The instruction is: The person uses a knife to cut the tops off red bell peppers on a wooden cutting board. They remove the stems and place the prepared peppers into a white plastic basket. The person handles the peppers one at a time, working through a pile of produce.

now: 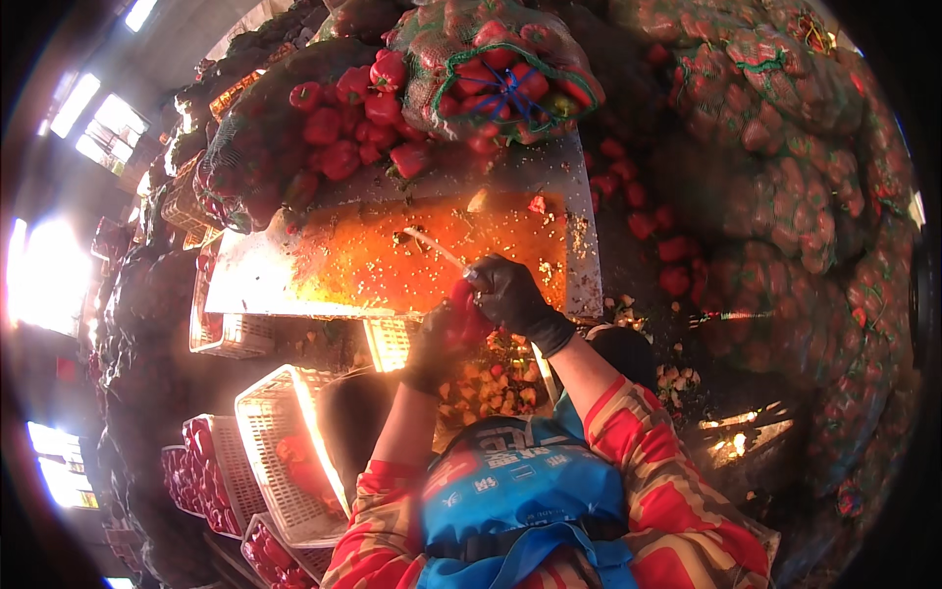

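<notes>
My left hand, in a dark glove, holds a red bell pepper in front of my lap. My right hand, also gloved, grips a slim hand tool at the top of the pepper. Its pale shaft points away over the metal-edged table; the tool's other end is hidden by my fingers. Below my hands, between my knees, a container holds many pale pepper cores.
Loose red bell peppers spill from a mesh sack at the table's back. Another sack has a green-rimmed mouth. Stacked pepper sacks line the right. A plastic crate with red peppers stands at my left, beside other filled crates.
</notes>
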A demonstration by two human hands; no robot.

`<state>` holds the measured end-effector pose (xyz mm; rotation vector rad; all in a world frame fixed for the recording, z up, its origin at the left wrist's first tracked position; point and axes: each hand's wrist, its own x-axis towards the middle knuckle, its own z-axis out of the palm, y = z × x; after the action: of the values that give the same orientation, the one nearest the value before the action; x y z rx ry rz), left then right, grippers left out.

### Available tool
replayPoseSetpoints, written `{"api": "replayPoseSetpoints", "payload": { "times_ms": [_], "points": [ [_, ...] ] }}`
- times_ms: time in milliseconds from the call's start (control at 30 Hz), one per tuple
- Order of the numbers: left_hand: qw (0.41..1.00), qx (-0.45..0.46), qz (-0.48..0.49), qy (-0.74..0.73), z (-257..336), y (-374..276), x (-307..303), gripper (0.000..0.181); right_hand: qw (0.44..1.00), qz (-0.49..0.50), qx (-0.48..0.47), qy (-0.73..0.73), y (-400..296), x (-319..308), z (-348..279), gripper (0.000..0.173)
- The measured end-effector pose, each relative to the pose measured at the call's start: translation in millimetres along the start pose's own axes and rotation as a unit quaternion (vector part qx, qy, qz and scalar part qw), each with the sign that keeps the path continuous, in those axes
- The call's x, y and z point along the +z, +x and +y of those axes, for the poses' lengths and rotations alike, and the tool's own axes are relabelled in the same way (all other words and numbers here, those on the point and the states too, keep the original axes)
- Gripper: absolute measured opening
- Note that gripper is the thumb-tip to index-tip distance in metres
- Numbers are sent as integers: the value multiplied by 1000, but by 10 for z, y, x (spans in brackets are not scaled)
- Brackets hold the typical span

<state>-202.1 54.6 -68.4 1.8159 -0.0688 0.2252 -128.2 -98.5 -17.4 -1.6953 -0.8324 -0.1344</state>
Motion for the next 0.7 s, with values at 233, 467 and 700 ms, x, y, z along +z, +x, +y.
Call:
{"api": "replayPoseSetpoints", "payload": {
  "times_ms": [233, 467, 700],
  "points": [
    [893, 20, -164, 419, 51, -113, -131, 40, 980, 141, 112, 85, -33, 89, 11, 11],
    [941, 153, -84, 290, 303, -69, -330, 37, 969, 108, 133, 178, -100, -244, -31, 13],
    [988, -81, -35, -129, 379, -90, -427, 48, 990, 17, -58, -127, -178, -186, -364, 11]
  ]
}}
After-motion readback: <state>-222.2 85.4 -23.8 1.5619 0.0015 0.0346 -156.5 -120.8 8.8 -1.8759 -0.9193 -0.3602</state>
